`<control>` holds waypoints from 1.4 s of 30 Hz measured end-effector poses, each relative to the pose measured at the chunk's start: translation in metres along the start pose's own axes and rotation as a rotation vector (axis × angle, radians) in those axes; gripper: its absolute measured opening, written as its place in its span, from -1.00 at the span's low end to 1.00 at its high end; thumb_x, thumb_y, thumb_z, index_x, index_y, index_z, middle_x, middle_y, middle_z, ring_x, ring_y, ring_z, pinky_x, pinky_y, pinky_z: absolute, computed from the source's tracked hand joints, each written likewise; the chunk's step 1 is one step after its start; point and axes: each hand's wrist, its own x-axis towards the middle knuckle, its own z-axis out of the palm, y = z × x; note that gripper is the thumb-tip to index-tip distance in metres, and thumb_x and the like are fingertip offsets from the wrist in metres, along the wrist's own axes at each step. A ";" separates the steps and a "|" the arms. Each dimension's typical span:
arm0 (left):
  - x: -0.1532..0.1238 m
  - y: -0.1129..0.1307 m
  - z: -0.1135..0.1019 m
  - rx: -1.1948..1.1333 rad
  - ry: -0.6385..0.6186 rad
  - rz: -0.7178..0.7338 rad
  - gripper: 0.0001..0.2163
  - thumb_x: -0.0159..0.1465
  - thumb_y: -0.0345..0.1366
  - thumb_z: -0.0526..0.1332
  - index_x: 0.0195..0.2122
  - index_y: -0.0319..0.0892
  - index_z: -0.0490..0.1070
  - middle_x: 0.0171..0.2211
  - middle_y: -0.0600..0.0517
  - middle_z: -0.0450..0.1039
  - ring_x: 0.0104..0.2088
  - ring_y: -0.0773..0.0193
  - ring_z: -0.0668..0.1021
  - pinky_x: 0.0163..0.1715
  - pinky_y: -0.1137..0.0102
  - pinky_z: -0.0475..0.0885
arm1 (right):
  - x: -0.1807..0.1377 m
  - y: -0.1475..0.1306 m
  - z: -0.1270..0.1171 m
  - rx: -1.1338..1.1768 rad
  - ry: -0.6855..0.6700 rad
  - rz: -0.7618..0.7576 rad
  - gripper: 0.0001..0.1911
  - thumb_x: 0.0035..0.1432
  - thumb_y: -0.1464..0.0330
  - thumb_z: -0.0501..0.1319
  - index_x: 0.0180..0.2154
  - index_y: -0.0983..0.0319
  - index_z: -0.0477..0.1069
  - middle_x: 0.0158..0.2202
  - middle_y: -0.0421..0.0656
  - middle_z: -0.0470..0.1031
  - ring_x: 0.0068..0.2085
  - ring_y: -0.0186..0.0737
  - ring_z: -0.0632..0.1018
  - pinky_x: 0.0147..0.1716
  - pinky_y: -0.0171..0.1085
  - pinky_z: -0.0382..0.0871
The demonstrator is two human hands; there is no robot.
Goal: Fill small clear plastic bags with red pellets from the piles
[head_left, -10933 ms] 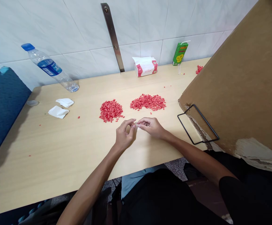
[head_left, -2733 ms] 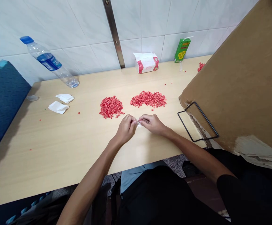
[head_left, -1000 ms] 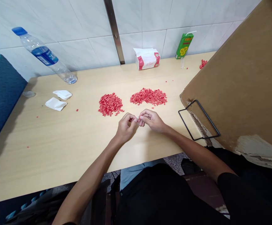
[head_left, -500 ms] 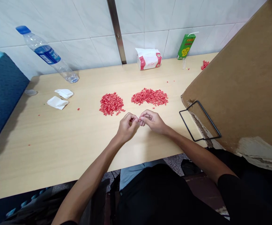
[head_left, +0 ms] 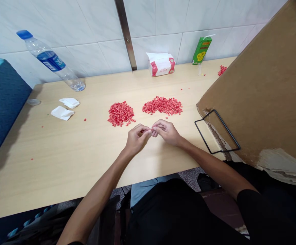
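My left hand (head_left: 137, 139) and my right hand (head_left: 167, 132) meet over the near part of the table (head_left: 86, 163), fingertips pinched together. Between them shows a bit of a small red piece (head_left: 152, 129), mostly covered by the fingers. A trace of red also shows inside the curl of my left hand. Just beyond my left hand lies a rounded heap of small red cylindrical pieces (head_left: 121, 113). Past my right hand spreads a second, wider heap of the same pieces (head_left: 162, 105), with one loose piece at its near edge.
At the back stand a tissue pack (head_left: 162, 64), a green drink carton (head_left: 202, 50) and a leaning plastic bottle (head_left: 52, 61). Folded tissues (head_left: 62, 113) lie at left. A brown board (head_left: 260, 85) with a black wire handle (head_left: 224, 126) closes off the right side, partly hiding more red pieces (head_left: 222, 70).
My left hand has shifted slightly, its index finger and thumb closing straighter toward the right fingertips. My right hand stays almost still. The heaps look the same.
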 end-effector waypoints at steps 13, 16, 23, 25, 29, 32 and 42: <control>0.001 -0.004 -0.001 -0.147 0.033 -0.083 -0.88 0.10 -0.21 0.34 -0.43 -0.14 0.59 -0.42 0.00 0.58 -0.40 0.26 0.56 -0.34 0.36 0.45 | 0.001 -0.005 -0.002 0.040 -0.062 0.036 -0.64 0.14 0.08 0.24 -0.29 0.27 0.37 -0.46 -0.18 0.53 -0.40 -0.30 0.58 -0.34 -0.25 0.50; 0.001 -0.006 0.000 -0.163 0.040 -0.091 -0.88 0.08 -0.21 0.35 -0.44 -0.14 0.59 -0.45 0.01 0.57 -0.41 0.26 0.56 -0.36 0.37 0.45 | 0.000 -0.005 -0.001 0.038 -0.066 0.030 -0.64 0.13 0.08 0.24 -0.29 0.27 0.37 -0.46 -0.18 0.53 -0.40 -0.30 0.58 -0.34 -0.24 0.50; 0.002 -0.007 0.000 -0.185 0.047 -0.102 -0.91 0.06 -0.24 0.36 -0.47 -0.13 0.59 -0.46 0.02 0.57 -0.42 0.27 0.56 -0.37 0.38 0.45 | -0.001 -0.003 -0.001 0.035 -0.082 0.020 -0.67 0.16 0.11 0.23 -0.28 0.26 0.37 -0.46 -0.18 0.53 -0.39 -0.30 0.58 -0.32 -0.25 0.50; 0.001 -0.006 0.000 -0.187 0.050 -0.102 -0.91 0.06 -0.24 0.37 -0.47 -0.13 0.59 -0.47 0.02 0.57 -0.43 0.27 0.56 -0.37 0.38 0.45 | -0.001 -0.003 -0.002 0.034 -0.083 0.016 -0.67 0.16 0.11 0.23 -0.29 0.27 0.37 -0.46 -0.18 0.53 -0.40 -0.30 0.58 -0.33 -0.24 0.50; 0.001 -0.005 0.000 -0.186 0.054 -0.104 -0.91 0.05 -0.24 0.37 -0.47 -0.13 0.59 -0.47 0.02 0.57 -0.43 0.27 0.56 -0.38 0.39 0.45 | -0.001 -0.004 -0.001 0.023 -0.089 0.020 -0.67 0.16 0.10 0.23 -0.29 0.27 0.36 -0.46 -0.17 0.53 -0.40 -0.30 0.58 -0.33 -0.24 0.50; 0.001 -0.005 0.000 -0.192 0.056 -0.105 -0.90 0.05 -0.24 0.37 -0.47 -0.14 0.59 -0.47 0.02 0.57 -0.43 0.28 0.56 -0.38 0.39 0.45 | -0.001 -0.003 -0.001 0.020 -0.090 0.021 -0.67 0.17 0.11 0.22 -0.30 0.27 0.36 -0.47 -0.18 0.53 -0.40 -0.29 0.58 -0.33 -0.24 0.50; 0.001 -0.003 0.001 -0.187 0.061 -0.103 -0.89 0.03 -0.24 0.38 -0.48 -0.16 0.58 -0.48 0.02 0.57 -0.45 0.29 0.55 -0.40 0.42 0.44 | -0.002 0.001 -0.001 0.015 -0.094 0.004 -0.75 0.20 0.17 0.21 -0.30 0.25 0.36 -0.46 -0.18 0.53 -0.40 -0.28 0.59 -0.33 -0.23 0.50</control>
